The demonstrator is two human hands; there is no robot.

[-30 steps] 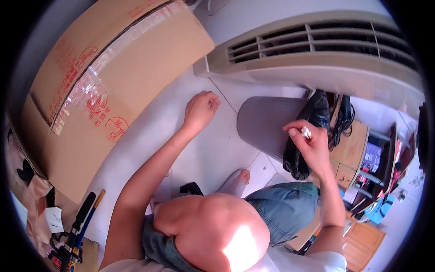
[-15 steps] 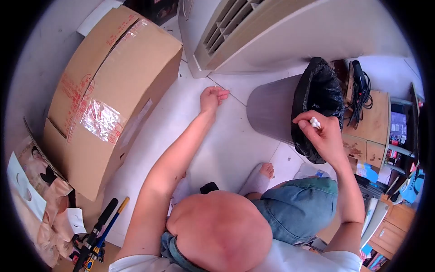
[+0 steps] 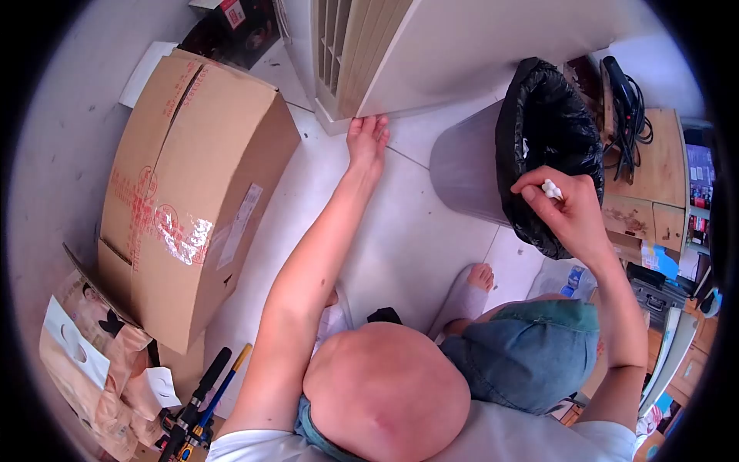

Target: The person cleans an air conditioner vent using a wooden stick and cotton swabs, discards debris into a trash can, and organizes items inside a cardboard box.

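Tiled floor [image 3: 416,231], right hand [image 3: 573,215] gripping cotton swabs [image 3: 551,189], left hand [image 3: 366,146] uncurled

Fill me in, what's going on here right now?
The person's right hand grips a small bunch of white-tipped swabs by the open mouth of a grey bin with a black liner; whether it touches the liner is unclear. The left hand reaches low over the tiled floor, near the foot of a vented unit; I can't tell whether it holds anything. A taped cardboard box stands on the left.
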